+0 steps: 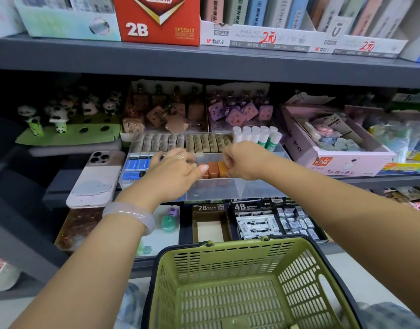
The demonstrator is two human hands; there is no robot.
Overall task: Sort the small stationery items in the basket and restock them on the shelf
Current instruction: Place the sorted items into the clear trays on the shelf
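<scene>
Erasers (213, 170), the small brown and orange blocks, stand in a short row at the front edge of the clear tray (256, 186) on the middle shelf (204, 60), and both your hands are on that row. Your left hand (178, 170) lies over the row's left end with fingers loosely curled, a fingertip touching the nearest block; whether it pinches one you cannot tell. Your right hand (242, 162) has its fingers curled in at the row's right end and seems to pinch the last orange block. The green basket (296, 269) below shows only bare mesh at its bottom, so the sorting looks nearly finished. These blocks should be light, slightly soft and grippy rather than slippery, and not fragile. Take each by its two long sides and press it flush against its neighbour, towards the blue boxes (135, 165) at the tray's left edge
</scene>
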